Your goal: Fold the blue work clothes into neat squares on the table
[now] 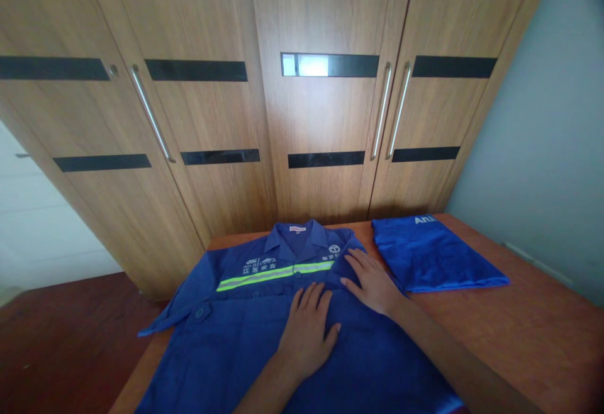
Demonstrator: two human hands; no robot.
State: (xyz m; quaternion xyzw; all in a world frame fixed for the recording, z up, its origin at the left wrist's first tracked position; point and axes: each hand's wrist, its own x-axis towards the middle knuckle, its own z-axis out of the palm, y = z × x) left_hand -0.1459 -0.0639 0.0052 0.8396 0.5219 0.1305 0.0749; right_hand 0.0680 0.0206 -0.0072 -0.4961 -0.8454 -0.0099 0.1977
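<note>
Navy cloth (236,363) lies at the near side of a jacket (278,274) on a desk (523,326), the left hand (306,333) resting on it, grip spread loosely, holding nothing; the right hand (372,280) lies likewise at the jacket's right side, both apparently keeping fabric flat. Right of the jacket, a folded blue cloth (431,257) seems kept clear; behind stands a wardrobe (207,118).

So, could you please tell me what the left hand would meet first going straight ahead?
The left hand would probably meet the bright stripe across the jacket first, though one picture leaves the hand's exact height unclear.
</note>
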